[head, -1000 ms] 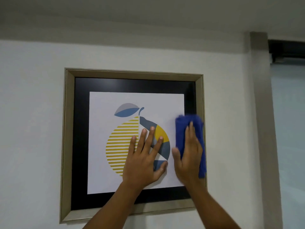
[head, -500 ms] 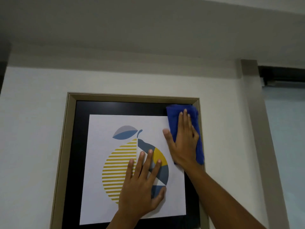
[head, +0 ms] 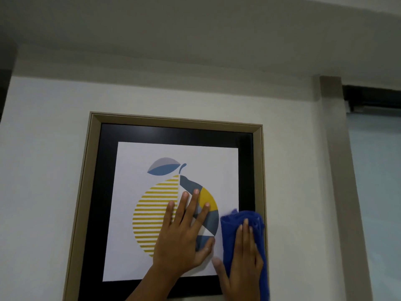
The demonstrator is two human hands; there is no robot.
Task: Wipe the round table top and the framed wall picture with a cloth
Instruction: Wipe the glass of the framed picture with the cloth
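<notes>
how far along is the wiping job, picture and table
In hand: the right hand presses the blue cloth flat on the lower right side of the framed picture, while the left hand lies spread on the print, apparently steadying it. How much of the glass is wiped can't be told. The round table is out of view, so its state is unknown.

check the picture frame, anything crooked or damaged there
Nothing stands out. The framed picture shows no visible cracks; its slant looks like camera angle. The left hand lies flat on it, and the right hand presses the blue cloth near its right edge.
</notes>
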